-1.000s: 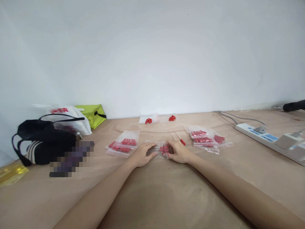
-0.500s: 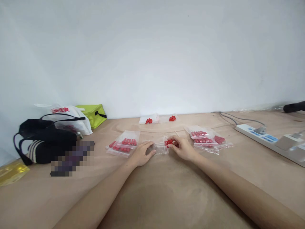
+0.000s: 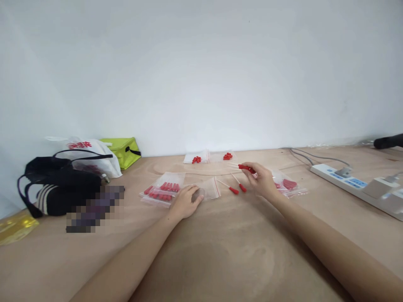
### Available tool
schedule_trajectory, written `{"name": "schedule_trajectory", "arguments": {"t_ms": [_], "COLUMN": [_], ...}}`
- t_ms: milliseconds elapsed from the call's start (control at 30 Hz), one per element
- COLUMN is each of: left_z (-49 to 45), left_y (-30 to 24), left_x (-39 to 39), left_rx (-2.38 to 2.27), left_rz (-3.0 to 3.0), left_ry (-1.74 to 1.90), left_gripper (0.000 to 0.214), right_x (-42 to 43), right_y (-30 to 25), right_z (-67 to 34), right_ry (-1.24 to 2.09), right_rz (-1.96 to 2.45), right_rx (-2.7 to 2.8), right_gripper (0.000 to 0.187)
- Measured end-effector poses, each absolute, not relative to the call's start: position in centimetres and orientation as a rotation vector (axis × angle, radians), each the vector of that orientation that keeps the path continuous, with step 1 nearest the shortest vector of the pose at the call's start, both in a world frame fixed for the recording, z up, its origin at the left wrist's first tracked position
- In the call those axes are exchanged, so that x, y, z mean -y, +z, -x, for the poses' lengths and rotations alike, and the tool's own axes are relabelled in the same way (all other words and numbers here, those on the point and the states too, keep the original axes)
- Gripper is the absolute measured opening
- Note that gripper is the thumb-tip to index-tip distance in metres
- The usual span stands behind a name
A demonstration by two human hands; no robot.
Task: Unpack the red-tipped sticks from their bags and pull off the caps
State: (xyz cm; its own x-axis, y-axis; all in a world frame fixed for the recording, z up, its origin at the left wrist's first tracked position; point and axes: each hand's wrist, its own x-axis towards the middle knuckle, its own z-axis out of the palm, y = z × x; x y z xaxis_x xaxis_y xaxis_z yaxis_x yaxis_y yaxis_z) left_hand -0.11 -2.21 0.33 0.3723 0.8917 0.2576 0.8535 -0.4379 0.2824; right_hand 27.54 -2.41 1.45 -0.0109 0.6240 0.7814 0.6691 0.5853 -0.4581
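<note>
My left hand (image 3: 184, 202) lies on the table with its fingertips pressed on a clear zip bag (image 3: 208, 191) that looks empty. My right hand (image 3: 262, 181) is lifted a little above the table, closed in a pinch on red-tipped sticks (image 3: 246, 167) that point left. Two more red-tipped sticks (image 3: 234, 187) lie loose on the table between the hands. A filled bag of red pieces (image 3: 163, 191) lies just left of my left hand. A pile of filled bags (image 3: 288, 185) lies under and right of my right hand.
Two small bags with red pieces (image 3: 209, 157) lie by the wall. A black bag (image 3: 55, 184), a white plastic bag (image 3: 88, 157) and a green pouch (image 3: 122, 150) crowd the left. A white power strip (image 3: 359, 184) with cables runs along the right.
My right hand pulled red-tipped sticks out of the clear bag and moved up and to the right with some. Two sticks now lie loose. My left hand stayed on the bag.
</note>
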Motion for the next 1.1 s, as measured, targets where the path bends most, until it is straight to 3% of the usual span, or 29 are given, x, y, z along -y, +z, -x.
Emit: {"name": "schedule_trajectory", "arguments": {"t_ms": [167,333,767,1100], "left_z": [0.1,0.0,-1.7,0.1], "left_y": [0.3,0.3,1.6,0.8], "left_x": [2.4,2.3,4.6,2.2], "left_rx": [-1.676,-1.668,-1.867,-1.394], "left_rz": [-2.556,-2.591,-2.727,-2.690], "left_ry": [0.567,0.578,0.426,0.589], "left_gripper": [0.037,0.036,0.045,0.021], "right_x": [2.8,3.4,4.6,3.9], "right_y": [-0.9,-1.7,-0.9,-1.1], "right_z": [-26.3,-26.2,-25.7,-24.8], "right_ry": [-0.322,-0.491,-0.370,-0.358], "right_rz": [1.026,1.036,1.321,1.345], "right_rx": [2.001,2.217,2.181,2.143], "right_gripper": [0.028,0.025,0.016,0.018]}}
